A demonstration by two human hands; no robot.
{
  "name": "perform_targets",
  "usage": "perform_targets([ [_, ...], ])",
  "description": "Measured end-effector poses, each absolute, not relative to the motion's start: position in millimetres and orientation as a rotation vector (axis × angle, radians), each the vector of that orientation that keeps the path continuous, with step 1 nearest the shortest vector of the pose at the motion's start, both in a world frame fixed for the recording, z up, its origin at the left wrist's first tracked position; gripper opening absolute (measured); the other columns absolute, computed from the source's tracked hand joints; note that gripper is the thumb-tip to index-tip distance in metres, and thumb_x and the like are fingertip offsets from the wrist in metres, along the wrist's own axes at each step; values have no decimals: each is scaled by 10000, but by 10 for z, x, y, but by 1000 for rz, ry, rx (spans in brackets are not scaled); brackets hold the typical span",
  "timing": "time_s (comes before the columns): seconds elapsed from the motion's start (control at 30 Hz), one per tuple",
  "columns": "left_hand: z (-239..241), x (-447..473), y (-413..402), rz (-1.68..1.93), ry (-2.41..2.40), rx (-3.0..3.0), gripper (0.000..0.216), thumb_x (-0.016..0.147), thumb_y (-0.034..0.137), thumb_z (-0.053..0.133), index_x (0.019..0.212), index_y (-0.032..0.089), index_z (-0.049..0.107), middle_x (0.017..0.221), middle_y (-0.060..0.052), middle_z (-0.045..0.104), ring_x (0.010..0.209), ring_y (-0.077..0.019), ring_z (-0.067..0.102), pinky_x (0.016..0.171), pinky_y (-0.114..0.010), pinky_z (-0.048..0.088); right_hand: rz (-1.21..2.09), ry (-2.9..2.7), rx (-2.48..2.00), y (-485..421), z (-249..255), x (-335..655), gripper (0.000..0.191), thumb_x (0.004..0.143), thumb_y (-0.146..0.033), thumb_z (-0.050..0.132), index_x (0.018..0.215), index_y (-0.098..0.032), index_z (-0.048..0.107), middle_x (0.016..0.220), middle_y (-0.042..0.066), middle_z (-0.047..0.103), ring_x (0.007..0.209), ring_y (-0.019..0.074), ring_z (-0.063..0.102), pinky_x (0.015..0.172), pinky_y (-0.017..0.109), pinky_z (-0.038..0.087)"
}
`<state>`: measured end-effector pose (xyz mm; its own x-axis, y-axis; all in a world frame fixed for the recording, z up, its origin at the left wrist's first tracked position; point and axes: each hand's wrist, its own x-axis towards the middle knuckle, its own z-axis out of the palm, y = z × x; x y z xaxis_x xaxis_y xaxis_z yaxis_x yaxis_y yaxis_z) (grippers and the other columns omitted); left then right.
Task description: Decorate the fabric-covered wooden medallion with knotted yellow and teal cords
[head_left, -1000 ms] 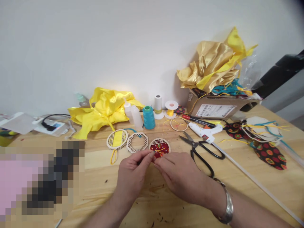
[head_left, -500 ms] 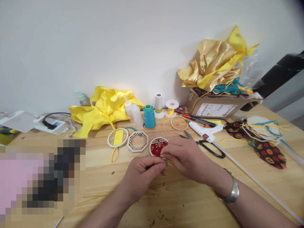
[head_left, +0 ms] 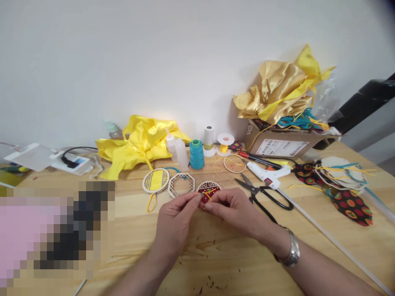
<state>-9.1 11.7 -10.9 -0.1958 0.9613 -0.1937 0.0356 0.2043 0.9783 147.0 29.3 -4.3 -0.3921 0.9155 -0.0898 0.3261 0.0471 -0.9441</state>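
My left hand (head_left: 178, 216) is closed in a pinch, its fingertips at one end of a short yellow cord (head_left: 209, 192). Facing it, my right hand (head_left: 236, 211) also pinches the cord, thumb against forefinger. Just behind the fingers lies a round wooden lattice ornament (head_left: 209, 183) with patterned red fabric, its lower part hidden by my hands. To its left are an octagonal wooden frame (head_left: 181, 185) and a round ornament with yellow fabric (head_left: 156, 181), which has a yellow loop below. Black-handled scissors (head_left: 254, 191) lie open beside my right hand.
Behind stand a teal thread cone (head_left: 196, 155), white bottles (head_left: 182, 154) and a yellow cord spool (head_left: 225, 142). A white glue gun (head_left: 267, 174) with a long glue stick lies to the right. A cardboard box (head_left: 277, 144) overflows with fabric; yellow satin (head_left: 138, 144) is heaped at left.
Both hands have risen a little and moved slightly left, and the yellow cord now shows between the fingertips. My right hand has uncovered more of the scissors.
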Motion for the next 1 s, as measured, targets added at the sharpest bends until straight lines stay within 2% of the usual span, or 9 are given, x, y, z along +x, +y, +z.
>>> perform_targets([
  [0.1,-106,-86,113,1152,1517,1006,149,651,285,717,768,205,761,516,29,640,524,-128,543,523,-225,412,1291,-1820,-1225,271,-49,1465,296,830,-327,536,614,-134,601,548,-43,441,533,74,349,481,200,270],
  [0.27,-142,-61,126,1191,1421,869,167,613,283,755,755,195,761,688,-19,731,660,-150,609,611,-233,457,1298,-1820,-1252,244,-115,1439,269,819,-285,531,589,-145,550,526,-52,416,507,68,328,462,199,250],
  [0.37,-164,-46,127,1230,1328,708,173,596,268,774,745,183,757,684,-23,733,548,-91,544,526,-188,418,1389,-1752,-1285,241,-162,1411,297,805,-296,541,548,-149,514,492,-53,413,483,67,330,446,197,243],
  [0.47,-163,-38,119,1231,1252,615,178,585,256,784,733,164,751,621,-19,712,434,-32,411,422,-147,318,1471,-1688,-1291,246,-192,1392,290,783,-287,558,531,-150,517,468,-53,423,462,64,343,441,194,248],
  [0.63,-150,-38,105,1232,1202,582,192,580,248,787,730,138,740,586,-17,679,415,-13,362,396,-134,264,1553,-1614,-1265,269,-193,1393,257,752,-241,564,517,-144,524,464,-61,410,458,56,341,444,188,250],
  [0.77,-164,-50,109,1234,1204,636,163,610,250,769,729,145,732,557,9,642,419,-18,377,401,-136,271,1571,-1544,-1227,292,-157,1410,102,711,-206,618,646,-145,667,544,-48,543,520,67,427,502,187,315],
  [0.87,-176,-65,112,1228,1224,669,157,621,256,761,736,154,731,532,30,607,417,-23,369,401,-144,267,1571,-1445,-1142,301,-111,1421,122,702,-244,664,777,-175,732,714,-15,673,646,107,541,614,213,400],
  [1.0,-169,-73,95,1173,1262,773,130,654,278,739,720,166,725,545,38,588,440,-33,368,418,-158,267,1510,-1360,-1102,304,-63,1434,99,722,-234,653,705,-176,732,743,6,701,701,129,586,671,234,436],
])
